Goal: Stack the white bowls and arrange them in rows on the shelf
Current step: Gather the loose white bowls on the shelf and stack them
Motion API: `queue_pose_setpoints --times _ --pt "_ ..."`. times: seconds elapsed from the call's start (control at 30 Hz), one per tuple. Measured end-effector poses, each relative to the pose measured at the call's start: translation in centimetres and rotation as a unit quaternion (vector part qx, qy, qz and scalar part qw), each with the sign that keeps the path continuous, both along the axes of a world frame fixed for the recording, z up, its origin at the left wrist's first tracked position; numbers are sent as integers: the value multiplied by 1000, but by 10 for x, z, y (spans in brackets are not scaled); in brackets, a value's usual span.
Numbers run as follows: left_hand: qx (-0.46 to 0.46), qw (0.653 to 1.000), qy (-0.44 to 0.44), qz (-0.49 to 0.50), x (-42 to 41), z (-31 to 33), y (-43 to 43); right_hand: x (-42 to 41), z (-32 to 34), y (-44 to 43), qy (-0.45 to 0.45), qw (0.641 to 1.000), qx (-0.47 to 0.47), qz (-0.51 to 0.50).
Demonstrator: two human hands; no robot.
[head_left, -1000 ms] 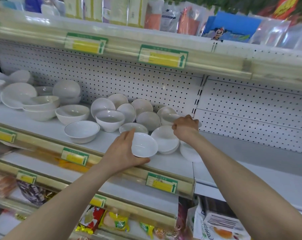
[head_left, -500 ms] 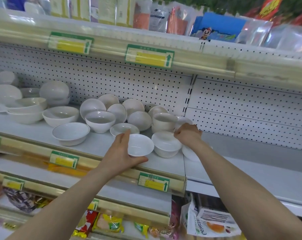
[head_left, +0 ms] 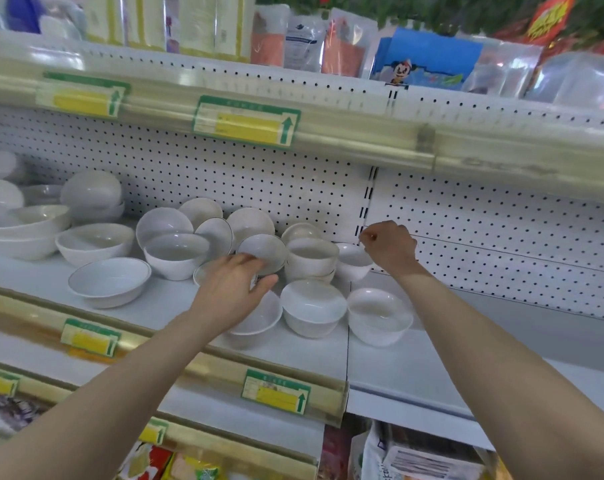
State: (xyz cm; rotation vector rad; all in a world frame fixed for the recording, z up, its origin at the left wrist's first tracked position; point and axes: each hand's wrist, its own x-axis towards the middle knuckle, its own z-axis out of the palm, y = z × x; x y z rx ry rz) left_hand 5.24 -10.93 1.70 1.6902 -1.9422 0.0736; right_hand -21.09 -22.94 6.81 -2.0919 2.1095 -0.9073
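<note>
The left hand has let go of the small bowl it gripped a second ago. That bowl now stands upright near the front edge of the shelf, with two more bowls side by side to its right. The hand, fingers loose and spread, hovers over it and reaches back toward a tilted bowl in the jumble behind, and its fingertips seem to touch that bowl. The right hand has gone from the front to the back panel, fingers curled beside the rim of a back bowl; I cannot tell whether it pinches the rim. Between the hands stands a nested pair. So a front row is begun, while most bowls further left lie loose. The price labels are green and yellow with an up arrow, their print too blurred to read. A blue pack on the shelf above bears a cartoon figure.
</note>
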Motion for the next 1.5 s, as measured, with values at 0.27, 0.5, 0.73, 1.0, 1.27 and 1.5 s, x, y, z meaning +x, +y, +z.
queue_pose_setpoints --times 0.27,0.5,0.73,1.0,1.27,1.5 --pt "147 987 -42 45 -42 10 -61 23 -18 -47 -7 991 103 88" --pt "142 987 -7 68 -49 -2 -78 22 -34 -66 -23 984 102 143" --pt "146 986 -4 81 -67 8 -82 -43 -16 -90 37 998 32 24" --pt "152 983 -10 98 -73 5 -90 -48 -54 -90 -2 984 177 -12" --pt "143 985 18 95 -70 3 -83 -53 -39 -88 -4 978 206 -21" --pt "145 986 15 80 -64 3 -84 -52 -28 -74 95 963 252 -21"
